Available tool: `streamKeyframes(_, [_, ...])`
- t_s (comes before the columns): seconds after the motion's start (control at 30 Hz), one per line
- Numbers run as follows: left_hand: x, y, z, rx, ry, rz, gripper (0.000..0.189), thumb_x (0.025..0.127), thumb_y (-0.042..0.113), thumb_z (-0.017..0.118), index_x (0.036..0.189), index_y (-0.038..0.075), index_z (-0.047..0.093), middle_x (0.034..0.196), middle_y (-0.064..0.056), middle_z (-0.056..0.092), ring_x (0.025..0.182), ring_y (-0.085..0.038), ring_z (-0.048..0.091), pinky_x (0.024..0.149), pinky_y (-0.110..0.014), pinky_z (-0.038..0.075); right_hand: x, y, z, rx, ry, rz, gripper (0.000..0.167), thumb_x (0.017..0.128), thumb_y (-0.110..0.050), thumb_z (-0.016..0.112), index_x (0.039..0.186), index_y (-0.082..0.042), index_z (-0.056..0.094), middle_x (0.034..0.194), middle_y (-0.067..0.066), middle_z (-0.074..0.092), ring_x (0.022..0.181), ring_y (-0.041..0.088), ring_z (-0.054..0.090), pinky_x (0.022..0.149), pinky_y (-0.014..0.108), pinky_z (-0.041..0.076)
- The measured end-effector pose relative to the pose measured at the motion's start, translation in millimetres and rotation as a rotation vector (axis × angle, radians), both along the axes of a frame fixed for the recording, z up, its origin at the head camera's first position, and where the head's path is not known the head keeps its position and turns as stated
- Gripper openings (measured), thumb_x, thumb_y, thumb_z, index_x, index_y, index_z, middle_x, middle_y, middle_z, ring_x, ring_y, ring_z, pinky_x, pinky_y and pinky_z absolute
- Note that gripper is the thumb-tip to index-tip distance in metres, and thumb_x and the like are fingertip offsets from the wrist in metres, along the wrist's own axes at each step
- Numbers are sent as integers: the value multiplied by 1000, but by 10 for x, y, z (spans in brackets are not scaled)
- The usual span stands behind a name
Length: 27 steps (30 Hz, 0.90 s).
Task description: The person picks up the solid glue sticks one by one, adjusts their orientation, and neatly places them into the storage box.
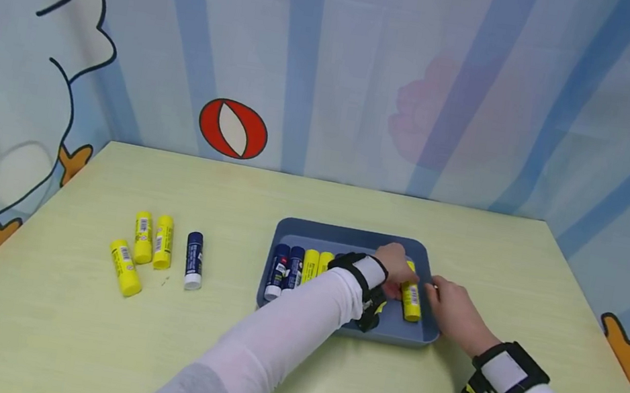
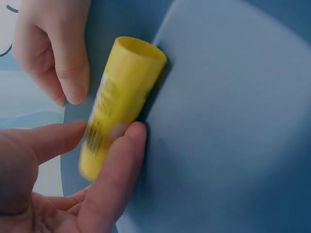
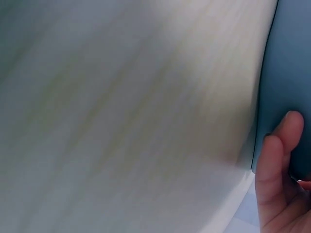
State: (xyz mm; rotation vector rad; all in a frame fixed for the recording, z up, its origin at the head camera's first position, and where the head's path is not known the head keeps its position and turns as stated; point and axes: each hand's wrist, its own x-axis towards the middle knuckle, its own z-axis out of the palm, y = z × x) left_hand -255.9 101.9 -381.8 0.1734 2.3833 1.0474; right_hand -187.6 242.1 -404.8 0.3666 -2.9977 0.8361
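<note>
Near the right end of a blue-grey tray [image 1: 340,233], a yellow glue stick [image 1: 412,298] stands out from the others. My left hand [image 1: 395,263] reaches over the tray and pinches it, thumb on one side and fingers on the other, as the left wrist view shows; the stick [image 2: 119,102] lies tilted close to the tray wall. My right hand [image 1: 459,313] grips the tray's right rim, and its fingertips [image 3: 291,128] lie against the tray wall [image 3: 286,58]. Two dark blue glue sticks [image 1: 277,269] and yellow ones [image 1: 310,265] lie in the tray's left half, partly hidden by my left arm.
To the left on the pale table [image 1: 58,321] lie three yellow glue sticks [image 1: 125,268] and one dark blue glue stick [image 1: 194,260] with a white end. Behind the table hangs a striped blue backdrop [image 1: 345,79] with cartoon figures.
</note>
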Motion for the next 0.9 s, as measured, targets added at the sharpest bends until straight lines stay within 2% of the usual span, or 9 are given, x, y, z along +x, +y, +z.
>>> streamKeyframes(0.17, [5, -23, 27, 38, -28, -20, 21, 93, 16, 67, 92, -4, 63, 59, -11, 64, 41, -16, 56, 44, -25, 50, 16, -16, 33, -6, -62, -16, 18, 102, -7, 44, 90, 5, 52, 64, 4, 41, 56, 17, 46, 51, 31, 40])
streamKeyframes(0.3, [56, -105, 143, 43, -29, -71, 23, 95, 18, 64, 96, -5, 62, 66, -12, 67, 58, -23, 67, 56, -29, 56, 23, -22, 44, 14, -67, -29, 18, 102, -6, 44, 88, 3, 51, 63, 3, 40, 56, 16, 45, 51, 31, 39])
streamKeyframes(0.37, [98, -187, 219, 61, -21, -100, 27, 96, 18, 63, 106, -7, 62, 76, -15, 69, 70, -26, 70, 64, -31, 57, 19, -18, 37, 23, -68, -36, 17, 101, -6, 44, 89, 4, 51, 64, 3, 40, 56, 17, 45, 52, 31, 39])
streamKeyframes(0.53, [234, -542, 361, 196, -10, -153, 44, 98, 18, 60, 132, -6, 49, 104, -20, 68, 85, -27, 70, 73, -35, 56, 9, -21, 28, 18, -87, -45, 17, 101, -6, 44, 93, 6, 53, 65, 5, 44, 56, 17, 48, 51, 31, 42])
streamKeyframes(0.67, [332, -949, 423, 324, 19, -173, 42, 98, 22, 59, 132, -2, 49, 112, -22, 65, 90, -31, 68, 77, -40, 55, 11, -42, 43, 5, -102, -47, 18, 102, -6, 42, 92, 5, 52, 65, 6, 45, 54, 16, 49, 50, 31, 43])
streamKeyframes(0.7, [352, -1057, 431, 342, 48, -180, 40, 99, 22, 59, 131, 0, 50, 113, -21, 64, 91, -32, 67, 77, -41, 55, 12, -46, 48, 5, -100, -46, 18, 102, -6, 42, 91, 5, 52, 65, 6, 46, 54, 16, 49, 49, 31, 43])
streamKeyframes(0.77, [387, -1275, 444, 335, 149, -199, 37, 99, 23, 58, 128, 2, 52, 112, -18, 64, 94, -31, 65, 77, -38, 54, 12, -50, 54, 6, -95, -48, 18, 102, -7, 42, 90, 4, 51, 65, 6, 45, 54, 16, 48, 50, 31, 43])
streamKeyframes(0.9, [451, -1707, 433, 234, 390, -205, 30, 98, 22, 59, 123, 5, 57, 112, -8, 62, 97, -23, 61, 78, -31, 51, 19, -49, 44, 14, -77, -48, 18, 102, -6, 43, 89, 4, 52, 64, 5, 45, 55, 17, 48, 51, 32, 42])
